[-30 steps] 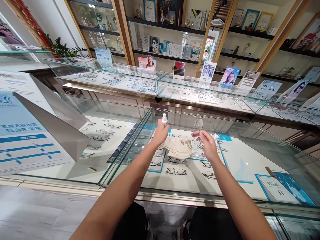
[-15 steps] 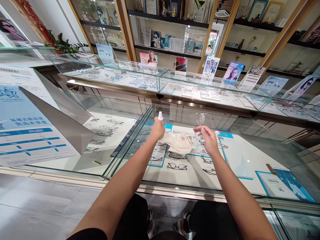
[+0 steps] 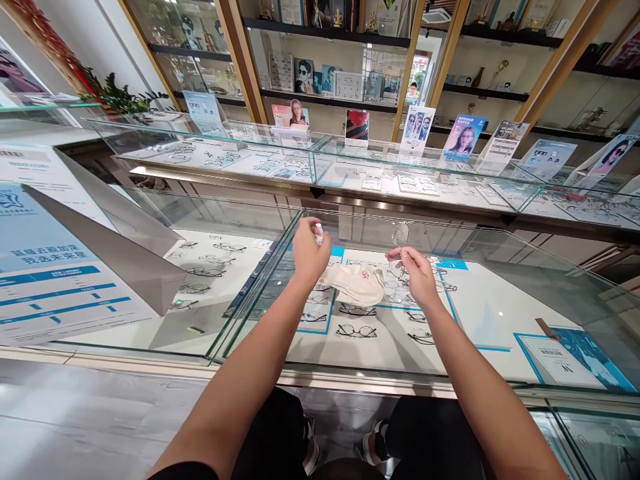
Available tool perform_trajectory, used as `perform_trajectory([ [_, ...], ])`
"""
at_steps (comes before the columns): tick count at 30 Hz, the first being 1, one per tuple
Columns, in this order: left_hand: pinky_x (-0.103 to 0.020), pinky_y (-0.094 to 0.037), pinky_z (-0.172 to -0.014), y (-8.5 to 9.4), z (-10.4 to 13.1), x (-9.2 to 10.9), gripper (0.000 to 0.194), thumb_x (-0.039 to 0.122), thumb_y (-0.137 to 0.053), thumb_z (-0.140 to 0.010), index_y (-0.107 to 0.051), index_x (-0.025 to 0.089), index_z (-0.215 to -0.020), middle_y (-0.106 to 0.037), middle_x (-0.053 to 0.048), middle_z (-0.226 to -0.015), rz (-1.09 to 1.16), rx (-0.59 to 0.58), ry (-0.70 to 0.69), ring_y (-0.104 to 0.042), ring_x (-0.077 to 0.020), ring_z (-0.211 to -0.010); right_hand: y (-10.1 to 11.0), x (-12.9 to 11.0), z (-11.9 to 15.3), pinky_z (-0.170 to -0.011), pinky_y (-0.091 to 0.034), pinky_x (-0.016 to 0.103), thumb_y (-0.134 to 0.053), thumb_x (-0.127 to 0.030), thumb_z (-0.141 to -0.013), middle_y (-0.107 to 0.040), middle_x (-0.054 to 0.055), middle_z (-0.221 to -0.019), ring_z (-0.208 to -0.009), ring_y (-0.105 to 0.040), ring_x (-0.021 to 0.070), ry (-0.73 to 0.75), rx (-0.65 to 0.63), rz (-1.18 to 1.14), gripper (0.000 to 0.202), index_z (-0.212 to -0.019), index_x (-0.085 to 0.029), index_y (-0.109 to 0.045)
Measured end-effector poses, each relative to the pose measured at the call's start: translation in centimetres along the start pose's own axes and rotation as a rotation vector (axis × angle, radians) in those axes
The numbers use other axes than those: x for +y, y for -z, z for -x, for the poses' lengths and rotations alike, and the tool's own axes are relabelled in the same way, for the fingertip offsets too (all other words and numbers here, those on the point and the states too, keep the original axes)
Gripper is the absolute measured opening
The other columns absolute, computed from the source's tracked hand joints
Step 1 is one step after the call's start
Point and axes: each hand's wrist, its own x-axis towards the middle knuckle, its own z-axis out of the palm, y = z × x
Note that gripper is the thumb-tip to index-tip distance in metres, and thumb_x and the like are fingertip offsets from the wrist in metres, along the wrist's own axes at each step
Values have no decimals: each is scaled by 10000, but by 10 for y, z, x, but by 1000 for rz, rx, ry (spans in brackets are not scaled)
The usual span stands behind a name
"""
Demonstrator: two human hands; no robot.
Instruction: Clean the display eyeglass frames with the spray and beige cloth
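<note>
My left hand (image 3: 310,250) is raised over the glass display case, its fingers curled round a small white bottle (image 3: 319,233) that shows only in part. To its right, my right hand (image 3: 416,270) pinches a pair of thin-framed glasses (image 3: 400,235), held up with one round lens on top. Between the two hands a cream cloth (image 3: 356,285) lies crumpled on the glass top. Under the glass, dark-framed glasses (image 3: 357,331) sit in rows below the cloth.
A folded cardboard sign (image 3: 60,267) stands at the left on the case. Behind runs a second glass case (image 3: 225,157) with several upright cards. A brown strip (image 3: 547,328) and a blue-edged leaflet (image 3: 565,360) are at the right.
My left hand has shifted its fingers up over the top of the bottle, which is now more hidden. My right hand still holds the glasses in nearly the same place. The view has moved slightly.
</note>
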Motion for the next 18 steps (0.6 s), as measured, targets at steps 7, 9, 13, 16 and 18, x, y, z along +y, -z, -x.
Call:
perform_trajectory([
  [7,-419,-472,-815,-2,10,-1,506,698,-592,-814,-650,214,-950,-742,-178,-1020,-413,-680,169,-687,-383,-992,0,-2,1,-798,-471,339,-514,-433,-1029,-751,54,-1038,-991,-660,221,-2,-11,-8,299,-984,-242,-740],
  [9,-431,-473,-820,-7,11,-4,548,749,-606,-768,-639,207,-845,-740,-198,-1010,-455,-742,178,-688,-401,-995,-1,-1,1,-799,-469,340,-516,-432,-1028,-751,55,-1043,-996,-660,222,-2,-12,-9,293,-989,-243,-736],
  [13,-384,-451,-769,-8,14,-2,396,584,-706,-735,-558,220,-684,-716,-143,-834,-374,-762,123,-687,-368,-931,-1,-1,1,-794,-470,340,-517,-436,-1025,-754,57,-1047,-994,-663,223,-6,-15,-5,294,-989,-242,-735],
  [16,-336,-413,-698,-7,14,2,305,425,-682,-763,-490,224,-636,-673,-88,-727,-271,-737,64,-668,-290,-814,-1,1,1,-786,-475,339,-517,-438,-1024,-753,58,-1046,-987,-662,223,-5,-16,1,297,-986,-240,-735],
  [18,-306,-390,-652,-6,14,4,262,387,-625,-803,-479,225,-657,-669,-51,-719,-190,-718,43,-642,-229,-739,-1,1,1,-784,-475,338,-515,-442,-1024,-751,58,-1039,-985,-659,223,-5,-14,9,301,-985,-240,-736],
])
